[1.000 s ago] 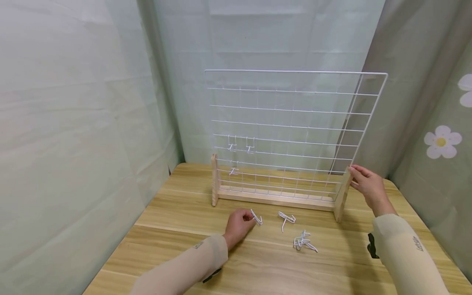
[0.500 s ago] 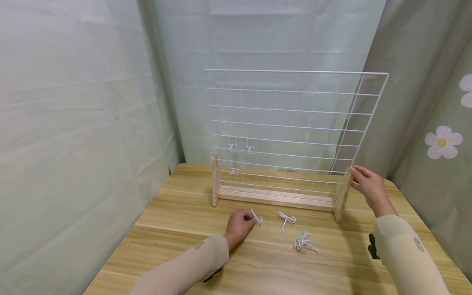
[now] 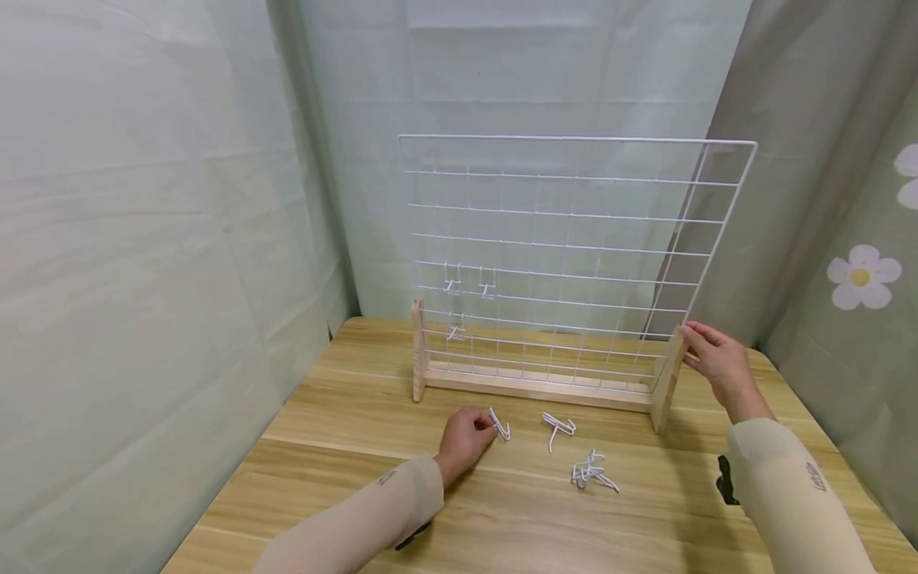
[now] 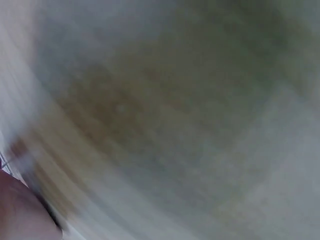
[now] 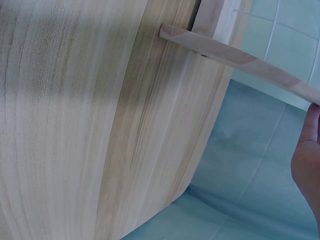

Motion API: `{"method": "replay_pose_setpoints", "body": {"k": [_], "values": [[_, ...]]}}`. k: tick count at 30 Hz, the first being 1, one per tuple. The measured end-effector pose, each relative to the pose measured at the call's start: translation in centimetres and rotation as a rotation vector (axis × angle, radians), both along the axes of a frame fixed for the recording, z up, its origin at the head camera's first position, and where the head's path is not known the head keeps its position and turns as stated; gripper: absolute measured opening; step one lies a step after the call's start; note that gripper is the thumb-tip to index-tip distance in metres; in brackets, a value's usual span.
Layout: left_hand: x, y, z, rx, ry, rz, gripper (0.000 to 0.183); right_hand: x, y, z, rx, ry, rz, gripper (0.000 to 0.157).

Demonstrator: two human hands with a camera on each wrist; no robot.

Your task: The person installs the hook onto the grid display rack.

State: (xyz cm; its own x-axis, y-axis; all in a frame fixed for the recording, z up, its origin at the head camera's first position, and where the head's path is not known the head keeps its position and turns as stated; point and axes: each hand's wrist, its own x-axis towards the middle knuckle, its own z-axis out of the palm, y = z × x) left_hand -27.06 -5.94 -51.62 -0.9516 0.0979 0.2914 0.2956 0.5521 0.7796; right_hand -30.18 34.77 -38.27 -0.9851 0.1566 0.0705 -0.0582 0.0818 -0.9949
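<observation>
Between thumb and fingertips, my left hand (image 3: pixel 468 437) pinches a white wire hook (image 3: pixel 501 426) low over the table, in front of the rack. In the blurred left wrist view only part of that hand (image 4: pixel 25 210) shows at the lower left corner. My right hand (image 3: pixel 720 363) grips the top of the right wooden upright (image 3: pixel 667 383), which holds up a white wire grid (image 3: pixel 559 275). From the right wrist, the same upright (image 5: pixel 235 57) runs up to my fingers at the right edge. Three white hooks hang on the grid's left side, one being the upper left hook (image 3: pixel 451 285).
A single loose hook (image 3: pixel 558 425) lies on the wooden table (image 3: pixel 344 446) right of my left hand. Nearer the front is a tangled cluster of hooks (image 3: pixel 591 472). The left wooden upright (image 3: pixel 418 351) stands behind my left hand. Pale curtains (image 3: pixel 179 239) enclose the table.
</observation>
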Motion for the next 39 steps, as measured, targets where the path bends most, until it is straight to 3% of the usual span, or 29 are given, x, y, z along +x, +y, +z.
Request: {"method": "replay_pose_setpoints", "body": {"k": [10,17,22,29,39], "values": [[0.0,0.2,0.7,-0.002,-0.085,0.005,0.006,-0.2,0.1,-0.1,0.014,-0.002,-0.002,0.051],[-0.2,0.7,1.2,0.081,-0.119,0.006,0.006,-0.2,0.0,0.0,0.002,0.0,-0.002,0.046],[-0.5,1.1,1.5,0.104,-0.14,0.026,0.005,-0.2,0.0,0.1,0.031,-0.012,-0.007,0.052],[-0.8,1.2,1.8,0.147,-0.137,0.024,0.005,-0.2,-0.1,0.1,0.015,0.0,-0.003,0.055],[-1.3,1.3,2.1,0.137,-0.092,0.069,0.005,-0.2,-0.3,0.2,0.099,-0.044,-0.036,0.064]]}}
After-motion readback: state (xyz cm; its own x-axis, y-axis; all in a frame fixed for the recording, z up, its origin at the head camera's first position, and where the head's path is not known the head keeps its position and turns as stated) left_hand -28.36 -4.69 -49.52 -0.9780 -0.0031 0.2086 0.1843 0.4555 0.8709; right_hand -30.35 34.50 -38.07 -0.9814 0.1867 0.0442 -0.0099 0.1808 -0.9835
